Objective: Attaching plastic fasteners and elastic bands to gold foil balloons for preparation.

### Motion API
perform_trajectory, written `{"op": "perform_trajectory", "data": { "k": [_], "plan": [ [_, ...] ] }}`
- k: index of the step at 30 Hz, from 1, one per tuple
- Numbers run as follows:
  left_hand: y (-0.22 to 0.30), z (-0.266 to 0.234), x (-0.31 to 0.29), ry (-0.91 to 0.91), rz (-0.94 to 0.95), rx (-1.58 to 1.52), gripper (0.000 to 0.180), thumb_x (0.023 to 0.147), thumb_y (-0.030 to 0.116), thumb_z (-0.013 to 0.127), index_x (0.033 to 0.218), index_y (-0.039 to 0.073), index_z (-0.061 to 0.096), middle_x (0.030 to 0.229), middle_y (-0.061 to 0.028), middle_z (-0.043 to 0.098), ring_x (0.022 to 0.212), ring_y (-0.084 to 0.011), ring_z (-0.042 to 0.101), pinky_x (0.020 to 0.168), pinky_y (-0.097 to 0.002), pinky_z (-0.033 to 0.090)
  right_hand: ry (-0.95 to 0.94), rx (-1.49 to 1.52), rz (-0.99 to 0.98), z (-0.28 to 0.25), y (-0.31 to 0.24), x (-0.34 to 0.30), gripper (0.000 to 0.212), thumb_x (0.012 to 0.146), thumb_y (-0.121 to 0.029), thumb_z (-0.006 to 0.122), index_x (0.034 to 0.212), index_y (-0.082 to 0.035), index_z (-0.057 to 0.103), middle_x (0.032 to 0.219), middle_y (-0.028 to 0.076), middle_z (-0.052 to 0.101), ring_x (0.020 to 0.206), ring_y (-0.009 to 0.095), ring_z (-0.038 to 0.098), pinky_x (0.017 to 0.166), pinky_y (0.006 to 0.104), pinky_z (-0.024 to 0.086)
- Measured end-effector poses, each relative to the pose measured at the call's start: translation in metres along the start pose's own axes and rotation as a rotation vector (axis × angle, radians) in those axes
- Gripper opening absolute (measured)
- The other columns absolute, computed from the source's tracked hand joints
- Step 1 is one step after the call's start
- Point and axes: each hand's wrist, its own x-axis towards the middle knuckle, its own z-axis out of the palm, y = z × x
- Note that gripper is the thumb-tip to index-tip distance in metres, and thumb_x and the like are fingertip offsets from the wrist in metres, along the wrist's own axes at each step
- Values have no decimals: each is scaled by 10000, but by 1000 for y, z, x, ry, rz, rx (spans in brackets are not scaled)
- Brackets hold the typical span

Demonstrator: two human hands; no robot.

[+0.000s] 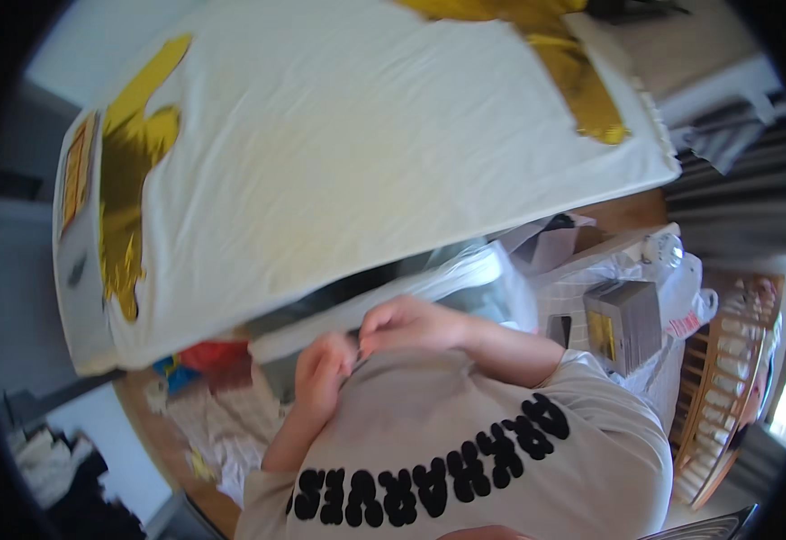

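1. Closest in, both hands sit at the chest: the left hand (324,371) and the right hand (411,324) are each pinched shut on the top edge of the grey shirt (429,432) the person is wearing, fingertips nearly touching each other.
2. That shirt is soft, light cloth with black block letters across the front; it looks limp and easy to bunch, so my read is that the hem or collar edge, right where the fingers already nip it, is the sensible hold.
3. Just right of the right forearm, a small grey box (625,322) with a yellow panel rests on clear plastic bags (672,279).
4. Left of the left arm, crumpled paper and red and blue scraps (204,360) lie on the wooden floor.
5. Beyond the hands, a big white board (357,153) draped in white fabric carries shiny gold patches (132,171).
6. Far right, a wooden slatted crib (726,378).
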Motion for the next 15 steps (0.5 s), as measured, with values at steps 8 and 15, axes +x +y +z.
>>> {"op": "perform_trajectory", "data": {
  "k": [8, 15],
  "plan": [
    [12, 11, 11, 173, 668, 937, 522, 979, 473, 347, 973, 13, 593, 849, -66, 596, 668, -185, 479, 618, -318, 373, 137, -175, -330, 30, -3, -2, 182, 960, -151, 552, 929, 11, 629, 858, 20, 638, 785, 63, 541, 691, 233, 436],
    [15, -27, 4, -153, 434, 637, 558, 948, 507, 374, 919, 8, 622, 839, -119, 610, 685, -229, 542, 620, -340, 413, 42, 14, -390, 29, 3, -1, 214, 999, -198, 464, 891, -23, 525, 833, -2, 525, 796, 95, 479, 742, 257, 408]
  ]
}}
